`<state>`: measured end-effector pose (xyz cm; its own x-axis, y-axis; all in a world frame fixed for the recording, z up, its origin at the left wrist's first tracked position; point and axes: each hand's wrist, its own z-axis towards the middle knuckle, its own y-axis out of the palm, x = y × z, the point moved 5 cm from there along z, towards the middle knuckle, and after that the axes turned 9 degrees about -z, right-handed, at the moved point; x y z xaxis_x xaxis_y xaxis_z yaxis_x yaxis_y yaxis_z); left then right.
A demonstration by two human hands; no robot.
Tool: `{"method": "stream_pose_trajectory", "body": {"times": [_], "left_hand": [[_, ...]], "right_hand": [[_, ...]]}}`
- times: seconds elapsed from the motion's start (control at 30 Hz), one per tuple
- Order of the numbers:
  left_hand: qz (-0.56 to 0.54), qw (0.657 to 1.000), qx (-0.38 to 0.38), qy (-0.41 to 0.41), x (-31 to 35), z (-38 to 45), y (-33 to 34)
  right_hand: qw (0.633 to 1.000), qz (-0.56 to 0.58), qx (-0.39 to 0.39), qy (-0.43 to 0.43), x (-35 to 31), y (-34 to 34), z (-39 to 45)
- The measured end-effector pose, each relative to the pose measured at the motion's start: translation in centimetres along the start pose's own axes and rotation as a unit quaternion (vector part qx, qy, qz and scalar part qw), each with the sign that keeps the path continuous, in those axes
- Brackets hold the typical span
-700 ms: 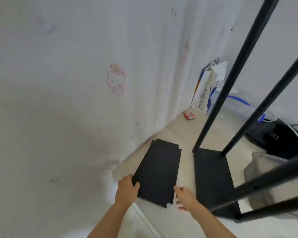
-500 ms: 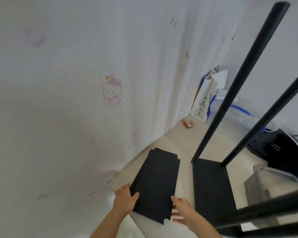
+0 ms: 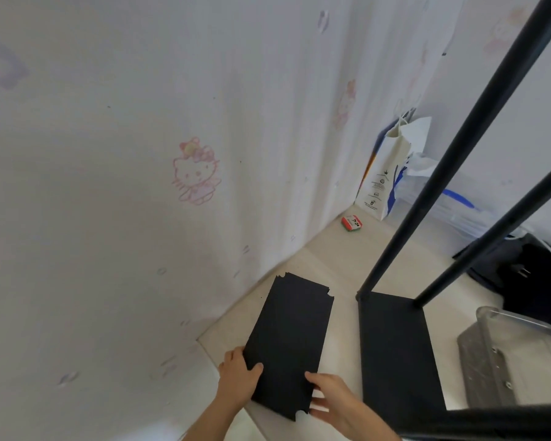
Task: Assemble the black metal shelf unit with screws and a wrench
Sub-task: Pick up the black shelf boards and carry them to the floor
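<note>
Both hands grip the near end of the black panel (image 3: 291, 342) at lower centre: left hand (image 3: 237, 378), right hand (image 3: 333, 397). Lift it level, keeping notched corners clear of the shelf frame (image 3: 395, 351).

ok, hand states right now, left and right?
Left hand: grips the near left edge of the black shelf panel.
Right hand: holds the panel's near right corner.
</note>
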<state>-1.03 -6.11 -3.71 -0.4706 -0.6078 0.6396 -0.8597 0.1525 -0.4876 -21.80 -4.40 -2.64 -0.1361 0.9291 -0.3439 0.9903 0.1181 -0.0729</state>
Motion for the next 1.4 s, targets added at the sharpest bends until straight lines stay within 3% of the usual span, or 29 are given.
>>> {"method": "stream_pose_trajectory", "body": {"times": [0.47,0.67,0.83,1.03,1.4], "left_hand": [[-0.173,0.981,0.076,-0.033,-0.2,-1.7,-1.1],[-0.192,0.978,-0.036,-0.071,-1.4,-2.8,0.1],[-0.287,0.942,-0.124,-0.119,-4.5,-4.9,0.3],[-0.335,0.916,-0.182,-0.123,-6.9,-9.1,0.4],[-0.317,0.92,-0.206,-0.105,-12.1,-15.7,3.6]], "right_hand": [[0.99,0.051,0.091,-0.098,3.1,-0.9,-0.5],[0.98,0.116,0.09,-0.133,5.7,-0.4,-2.1],[0.963,0.12,0.131,-0.205,8.5,-0.2,-3.5],[0.956,0.119,0.132,-0.232,13.8,0.5,-5.6],[0.948,0.188,0.089,-0.24,25.0,-0.2,-7.9]]}}
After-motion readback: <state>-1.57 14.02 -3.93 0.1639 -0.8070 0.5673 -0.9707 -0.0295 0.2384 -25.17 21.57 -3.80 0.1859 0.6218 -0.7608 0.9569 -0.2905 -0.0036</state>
